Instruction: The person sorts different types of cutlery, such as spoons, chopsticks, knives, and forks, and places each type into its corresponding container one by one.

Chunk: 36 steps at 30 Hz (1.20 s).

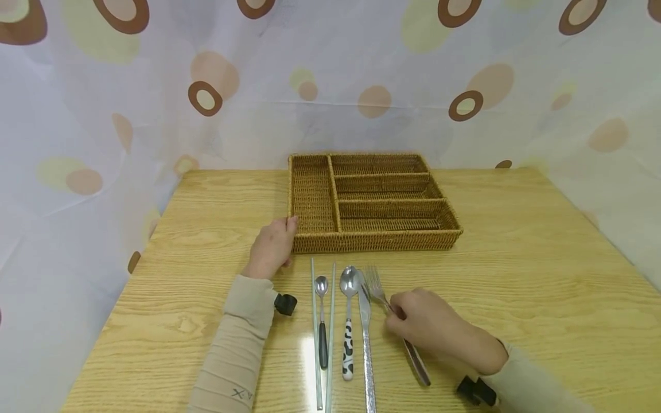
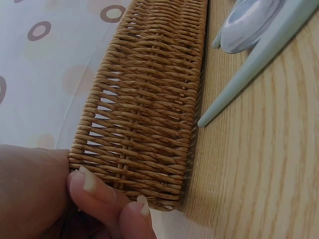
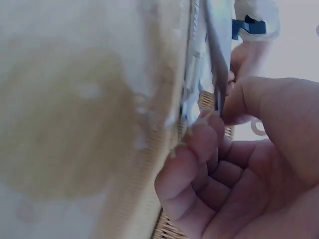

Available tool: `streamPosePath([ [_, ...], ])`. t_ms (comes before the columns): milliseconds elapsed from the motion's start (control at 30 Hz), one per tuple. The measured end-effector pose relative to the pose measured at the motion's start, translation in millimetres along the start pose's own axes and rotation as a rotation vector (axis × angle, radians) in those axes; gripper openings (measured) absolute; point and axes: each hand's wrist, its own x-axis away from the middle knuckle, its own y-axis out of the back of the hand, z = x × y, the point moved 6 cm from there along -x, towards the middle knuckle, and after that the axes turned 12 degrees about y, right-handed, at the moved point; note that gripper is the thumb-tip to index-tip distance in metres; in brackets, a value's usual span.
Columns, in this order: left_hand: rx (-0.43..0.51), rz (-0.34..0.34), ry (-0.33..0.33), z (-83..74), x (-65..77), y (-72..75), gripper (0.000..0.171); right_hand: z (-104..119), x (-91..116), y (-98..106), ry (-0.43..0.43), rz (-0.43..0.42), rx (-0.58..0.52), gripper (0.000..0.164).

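Note:
My right hand (image 1: pixel 431 321) pinches a metal fork (image 1: pixel 416 364) by the middle of its handle, its tines pointing toward the tray and close beside a knife (image 1: pixel 367 350). In the right wrist view the thumb and fingertips meet on the fork's handle (image 3: pixel 218 55). With my left hand (image 1: pixel 271 249) I grip the front left corner of a woven wicker cutlery tray (image 1: pixel 372 241), thumb at the rim. The left wrist view has fingertips (image 2: pixel 97 191) curled against the tray's end. Left of the knife lies a spoon with a black-and-white spotted handle (image 1: pixel 348 350).
Two pale green chopsticks (image 1: pixel 317 350) lie with a small black-handled spoon (image 1: pixel 323 344) between them. The tray has one long compartment (image 1: pixel 312 195) on the left and three crosswise ones. A patterned cloth (image 1: pixel 330 123) hangs behind the wooden table (image 1: pixel 516 258).

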Motion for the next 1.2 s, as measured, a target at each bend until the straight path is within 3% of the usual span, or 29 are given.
streamPosePath([
  [333, 0.001, 0.008, -0.005, -0.6, -0.7, 0.1, 0.051, 5.6, -6.1, 22.8, 0.178, -0.017, 0.048, 0.028],
  [533, 0.003, 0.015, 0.007, 0.3, -1.2, -0.6, 0.051, 4.2, -15.0, 45.2, 0.237, 0.01, 0.034, 0.019],
  [733, 0.003, 0.006, -0.001, -0.7, -0.1, -0.4, 0.051, 1.3, -27.3, 67.2, 0.303, 0.005, 0.104, 0.013],
  [1200, 0.014, -0.002, -0.011, -1.5, 1.0, 0.8, 0.05, -20.3, -65.3, 100.0, 0.241, 0.004, 0.11, 0.012],
])
